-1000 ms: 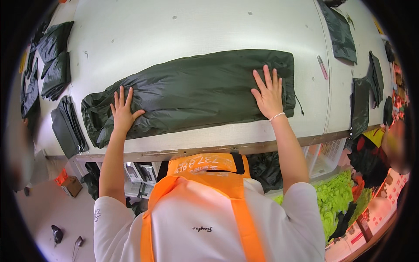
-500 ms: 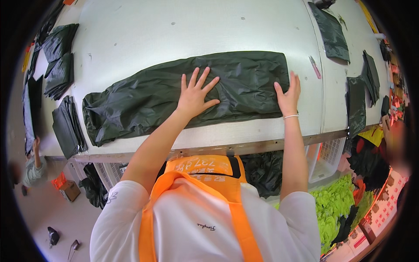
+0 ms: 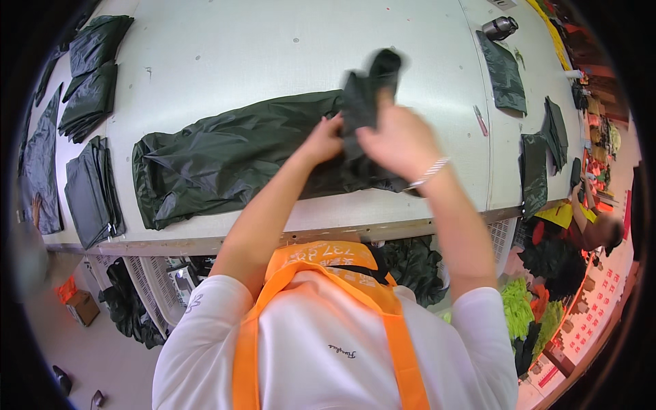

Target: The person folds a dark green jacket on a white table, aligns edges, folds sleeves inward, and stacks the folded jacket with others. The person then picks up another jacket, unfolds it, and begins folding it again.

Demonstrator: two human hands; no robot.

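On the white work table point(image 3: 273, 55), both hands grip a dark green garment point(image 3: 225, 157).
Left hand point(image 3: 326, 137) and right hand point(image 3: 396, 140) clutch the garment's right end, lifted and bunched above its middle; earlier both palms lay flat on it, spread out. Folded dark pieces point(image 3: 89, 191) lie left of the garment, more point(image 3: 502, 72) to its right beside a metal flask point(image 3: 499, 27). Bins stand beyond the table's near edge.
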